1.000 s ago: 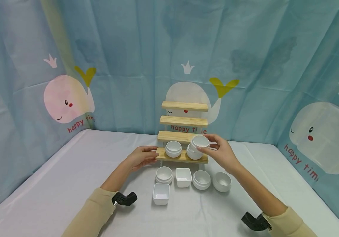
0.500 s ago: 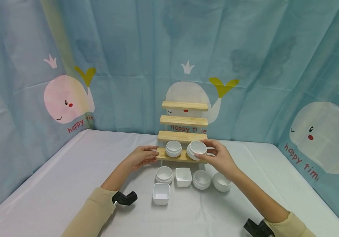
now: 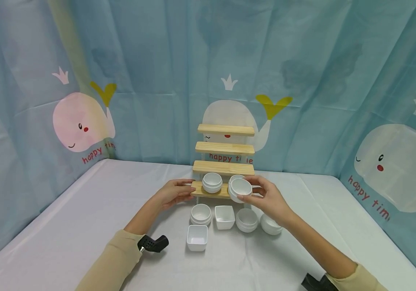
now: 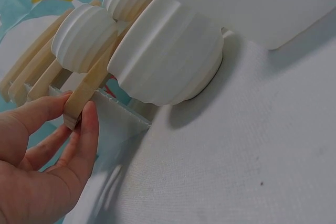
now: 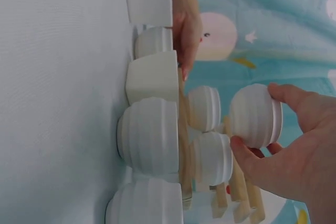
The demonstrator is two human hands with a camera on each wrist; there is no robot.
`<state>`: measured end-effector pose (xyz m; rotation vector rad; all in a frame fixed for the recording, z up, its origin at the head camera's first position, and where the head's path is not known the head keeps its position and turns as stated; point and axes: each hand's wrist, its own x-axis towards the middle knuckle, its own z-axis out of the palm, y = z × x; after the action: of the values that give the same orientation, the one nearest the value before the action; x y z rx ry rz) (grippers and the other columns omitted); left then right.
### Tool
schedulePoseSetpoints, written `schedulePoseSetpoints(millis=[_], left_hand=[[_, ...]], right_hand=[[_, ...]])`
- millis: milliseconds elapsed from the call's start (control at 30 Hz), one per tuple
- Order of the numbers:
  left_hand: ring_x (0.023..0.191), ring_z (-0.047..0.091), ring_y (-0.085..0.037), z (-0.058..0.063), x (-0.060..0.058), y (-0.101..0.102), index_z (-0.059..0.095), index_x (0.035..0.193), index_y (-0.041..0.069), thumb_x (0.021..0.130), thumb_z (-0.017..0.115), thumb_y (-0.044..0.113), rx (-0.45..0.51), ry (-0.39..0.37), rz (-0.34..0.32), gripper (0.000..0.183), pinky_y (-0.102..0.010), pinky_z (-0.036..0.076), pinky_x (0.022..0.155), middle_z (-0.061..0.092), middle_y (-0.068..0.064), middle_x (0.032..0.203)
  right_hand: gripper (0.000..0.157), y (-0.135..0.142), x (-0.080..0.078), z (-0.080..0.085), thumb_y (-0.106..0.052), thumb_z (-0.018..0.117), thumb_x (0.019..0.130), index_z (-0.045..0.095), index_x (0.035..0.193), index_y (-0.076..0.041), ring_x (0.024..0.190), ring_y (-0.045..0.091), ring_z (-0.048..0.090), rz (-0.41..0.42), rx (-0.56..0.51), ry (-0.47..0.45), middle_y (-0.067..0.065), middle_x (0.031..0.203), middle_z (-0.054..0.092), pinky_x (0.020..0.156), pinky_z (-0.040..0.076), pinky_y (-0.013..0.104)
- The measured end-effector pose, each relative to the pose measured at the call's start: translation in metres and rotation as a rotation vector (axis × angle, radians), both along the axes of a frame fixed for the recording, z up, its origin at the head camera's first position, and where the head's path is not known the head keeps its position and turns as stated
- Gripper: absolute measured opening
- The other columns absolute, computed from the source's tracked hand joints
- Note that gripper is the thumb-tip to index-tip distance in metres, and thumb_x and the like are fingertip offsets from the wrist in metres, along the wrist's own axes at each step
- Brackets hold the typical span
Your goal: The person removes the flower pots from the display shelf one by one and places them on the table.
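Note:
Beside the left end of a tiered wooden display stand, my left hand (image 3: 171, 195) pinches the lowest shelf (image 4: 84, 95) between thumb and fingers. My right hand (image 3: 271, 201) grips a round white bowl (image 3: 241, 190) by its sides, thumb toward me. This bowl hangs over the shelf's right end, above and apart from another round white bowl (image 5: 211, 158) that sits there. Only the back rim of that lower bowl shows in the head view. A matching round bowl (image 3: 212, 183) stands on the shelf's left half.
On the white cloth before the stand are round bowls (image 3: 246, 220) and square bowls (image 3: 224, 217), several in all. Three higher shelves, the top one (image 3: 226, 129) near the curtain (image 3: 149, 121), carry nothing visible. Black wrist cameras (image 3: 153, 243) sit on both forearms.
My right hand has carried the round bowl down and slightly toward me, from above the right shelf bowl to in front of it in the head view. My left hand stays on the shelf.

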<state>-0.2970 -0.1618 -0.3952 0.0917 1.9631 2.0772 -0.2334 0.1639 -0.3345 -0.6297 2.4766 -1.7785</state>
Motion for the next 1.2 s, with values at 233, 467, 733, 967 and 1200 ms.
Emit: schedulePoseSetpoints(millis=[233,467,733,967,1200], left_hand=[[0.087,0.07,-0.009,0.0,0.0,0.0,0.04,0.156,-0.011,0.104,0.063,0.002,0.009,-0.002,0.001,0.058,-0.022,0.064,0.082,0.066,-0.012,0.117],[0.087,0.07,-0.009,0.0,0.0,0.0,0.04,0.155,-0.012,0.104,0.062,0.001,0.021,0.0,-0.001,0.057,-0.022,0.064,0.084,0.066,-0.012,0.117],[0.087,0.07,-0.008,-0.001,-0.001,0.0,0.04,0.156,-0.01,0.104,0.063,0.002,0.015,-0.012,0.011,0.058,-0.022,0.064,0.083,0.066,-0.013,0.119],[0.086,0.07,-0.009,-0.001,-0.001,0.0,0.042,0.155,-0.011,0.104,0.063,0.002,0.005,-0.01,0.019,0.057,-0.022,0.064,0.082,0.066,-0.014,0.118],[0.086,0.07,-0.009,0.0,-0.001,0.001,0.043,0.154,-0.01,0.104,0.064,0.003,-0.004,-0.023,0.026,0.057,-0.022,0.064,0.081,0.066,-0.014,0.119]], right_hand=[[0.058,-0.001,0.006,-0.002,-0.008,0.081,0.092,0.054,0.143,0.003,0.11,0.018,0.065,0.038,-0.011,0.001,0.022,0.139,0.058,0.086,0.06,0.021],[0.055,0.0,0.007,-0.008,-0.006,0.08,0.092,0.056,0.14,0.005,0.112,0.018,0.066,0.074,-0.026,0.01,0.022,0.136,0.06,0.088,0.06,0.021],[0.056,0.001,0.009,-0.011,-0.007,0.081,0.092,0.056,0.141,0.004,0.115,0.024,0.065,0.092,-0.006,-0.008,0.023,0.139,0.059,0.087,0.06,0.024],[0.056,0.0,0.012,-0.014,-0.008,0.082,0.091,0.057,0.14,0.003,0.114,0.026,0.065,0.116,0.001,-0.012,0.022,0.138,0.06,0.089,0.059,0.024],[0.056,-0.001,0.015,-0.019,-0.005,0.083,0.089,0.057,0.138,0.006,0.114,0.024,0.066,0.156,-0.038,-0.013,0.023,0.133,0.061,0.093,0.06,0.023]])
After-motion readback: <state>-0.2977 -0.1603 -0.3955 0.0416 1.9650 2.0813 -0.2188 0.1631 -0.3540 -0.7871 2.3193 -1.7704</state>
